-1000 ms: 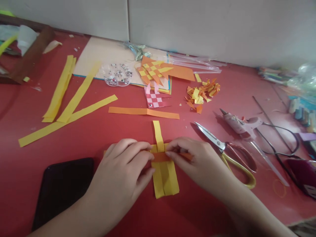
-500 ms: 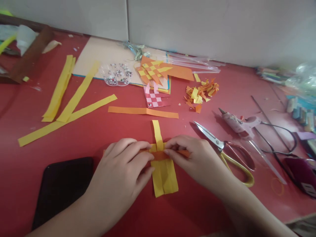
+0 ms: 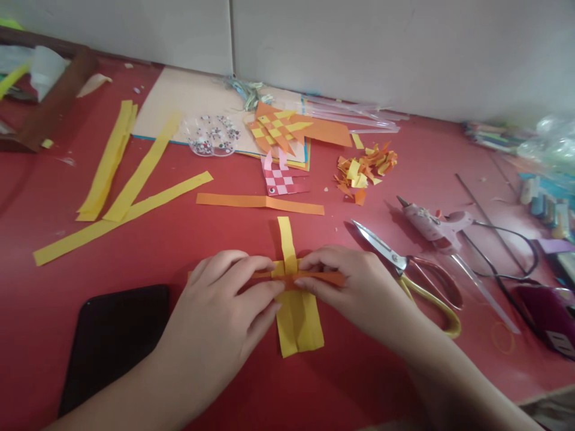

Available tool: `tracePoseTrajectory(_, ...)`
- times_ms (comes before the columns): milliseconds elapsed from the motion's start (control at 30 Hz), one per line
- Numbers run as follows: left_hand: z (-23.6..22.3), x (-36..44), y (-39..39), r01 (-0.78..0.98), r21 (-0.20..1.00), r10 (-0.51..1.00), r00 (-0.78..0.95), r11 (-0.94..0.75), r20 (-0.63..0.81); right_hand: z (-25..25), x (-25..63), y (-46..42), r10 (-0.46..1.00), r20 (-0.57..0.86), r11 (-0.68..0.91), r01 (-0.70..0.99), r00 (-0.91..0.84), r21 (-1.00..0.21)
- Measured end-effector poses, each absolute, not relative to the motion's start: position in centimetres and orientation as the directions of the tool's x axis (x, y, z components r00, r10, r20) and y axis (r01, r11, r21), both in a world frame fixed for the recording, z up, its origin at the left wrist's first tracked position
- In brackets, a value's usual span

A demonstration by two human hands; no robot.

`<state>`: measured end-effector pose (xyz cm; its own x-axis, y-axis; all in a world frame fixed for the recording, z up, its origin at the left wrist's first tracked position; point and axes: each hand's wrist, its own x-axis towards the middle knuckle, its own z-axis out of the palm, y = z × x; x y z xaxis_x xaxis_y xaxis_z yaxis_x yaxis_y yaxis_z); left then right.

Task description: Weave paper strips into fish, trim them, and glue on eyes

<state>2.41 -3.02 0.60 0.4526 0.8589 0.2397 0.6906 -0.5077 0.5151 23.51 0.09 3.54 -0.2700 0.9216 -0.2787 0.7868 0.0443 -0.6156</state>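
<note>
Two yellow paper strips [image 3: 300, 326] lie side by side in front of me, pointing toward me. An orange paper strip [image 3: 288, 281] crosses them. My left hand [image 3: 227, 299] grips its left part, fingertips at the crossing. My right hand [image 3: 354, 278] pinches the same strip between thumb and fingers on the right. A yellow strip end [image 3: 286, 239] sticks out on the far side of the crossing. The ends of the orange strip are partly covered by my hands.
Scissors [image 3: 399, 263] and a hot glue gun [image 3: 442, 226] lie at right. A black phone [image 3: 114, 347] is at left. Beyond are an orange strip [image 3: 233, 201], yellow strips [image 3: 105, 164], a pink woven paper fish [image 3: 279, 179], paper scraps [image 3: 366, 167] and googly eyes [image 3: 213, 134].
The orange strip's near edge has lifted slightly between my hands, and my left index finger has shifted a little right over the crossing. Everything else stays in place.
</note>
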Motion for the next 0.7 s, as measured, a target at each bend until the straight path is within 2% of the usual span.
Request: tracePoseTrajectory(700,0.95,2.41,-2.96,0.679,0.528,0.856,0.454,-0.511,0.245,3.37,23.28,-0.13,0.917,-0.300,0.009,0.766,-0.262,-0.643)
